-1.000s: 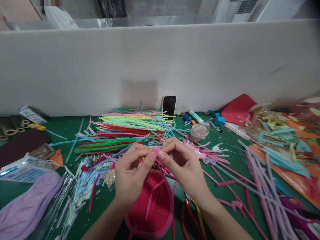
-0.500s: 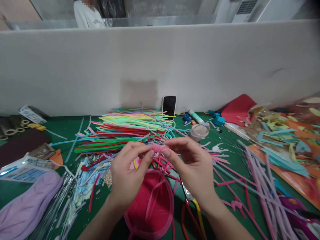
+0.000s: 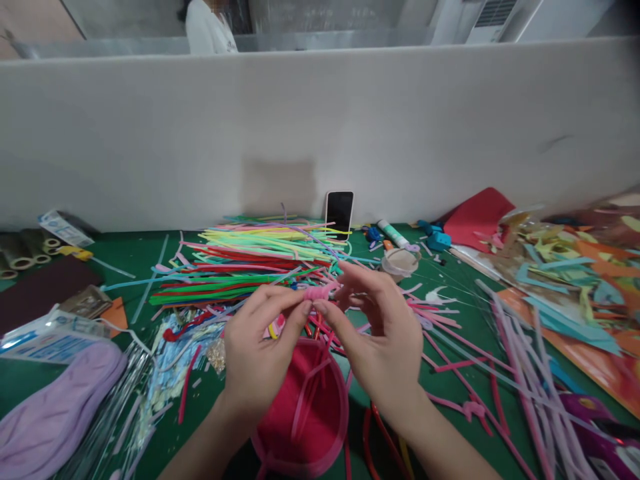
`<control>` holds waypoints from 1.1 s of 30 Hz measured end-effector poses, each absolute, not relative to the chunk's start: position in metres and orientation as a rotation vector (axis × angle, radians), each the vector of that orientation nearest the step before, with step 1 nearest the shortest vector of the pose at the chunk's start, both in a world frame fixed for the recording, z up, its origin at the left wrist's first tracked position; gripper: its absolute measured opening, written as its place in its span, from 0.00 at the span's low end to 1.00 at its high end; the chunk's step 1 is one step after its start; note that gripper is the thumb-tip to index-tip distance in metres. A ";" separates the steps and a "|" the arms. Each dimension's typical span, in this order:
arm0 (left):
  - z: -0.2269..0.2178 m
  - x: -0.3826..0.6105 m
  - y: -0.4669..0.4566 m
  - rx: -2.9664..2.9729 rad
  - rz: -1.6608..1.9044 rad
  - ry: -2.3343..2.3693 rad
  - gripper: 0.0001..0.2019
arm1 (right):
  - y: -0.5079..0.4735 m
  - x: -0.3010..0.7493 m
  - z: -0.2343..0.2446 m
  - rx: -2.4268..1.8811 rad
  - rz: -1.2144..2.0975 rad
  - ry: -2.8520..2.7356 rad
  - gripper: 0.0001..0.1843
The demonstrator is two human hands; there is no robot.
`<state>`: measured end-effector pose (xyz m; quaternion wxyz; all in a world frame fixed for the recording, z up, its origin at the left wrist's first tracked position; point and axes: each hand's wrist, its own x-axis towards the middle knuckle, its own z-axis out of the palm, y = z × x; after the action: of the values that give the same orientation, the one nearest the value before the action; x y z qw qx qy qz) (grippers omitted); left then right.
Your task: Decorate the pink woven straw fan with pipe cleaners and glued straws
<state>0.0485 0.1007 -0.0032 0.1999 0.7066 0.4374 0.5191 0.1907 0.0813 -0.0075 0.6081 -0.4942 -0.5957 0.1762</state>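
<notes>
A short pink pipe cleaner coil (image 3: 319, 292) is held up in front of me, wound into tight loops. My left hand (image 3: 265, 337) pinches its left end between thumb and forefinger. On the other side, my right hand (image 3: 383, 343) has its thumb tip against the coil's underside and curled fingers at its right end; the forefinger is lifted away. Below both hands lies a dark pink, round-edged piece (image 3: 300, 400) with a light pink rim and loose pink stems on it. Red-handled pliers (image 3: 373, 437) are partly hidden under my right wrist.
Several coloured pipe cleaners (image 3: 260, 257) lie piled behind my hands. A phone (image 3: 339, 213) leans on the white partition (image 3: 175, 133). Lilac stems (image 3: 530, 373) and paper scraps (image 3: 575, 273) are at right, lilac foam shapes (image 3: 60, 413) at left. Beyond the partition is a person in white (image 3: 207, 30).
My right forefinger has lifted off the coil and the right thumb has shifted left, under it. The left hand keeps its pinch. The person behind the partition has moved right.
</notes>
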 end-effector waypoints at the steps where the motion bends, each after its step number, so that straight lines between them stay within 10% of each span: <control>1: -0.004 0.049 0.101 1.979 1.454 1.219 0.04 | 0.081 0.190 -0.009 -1.134 0.402 -1.353 0.19; 33: -0.003 0.043 0.108 1.729 1.242 1.175 0.04 | 0.091 0.201 -0.002 -1.007 0.212 -1.652 0.08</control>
<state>0.0426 0.1077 -0.0031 0.3476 0.6668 0.4531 0.4787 0.2005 0.0912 -0.0025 0.5627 -0.4277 -0.7017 0.0900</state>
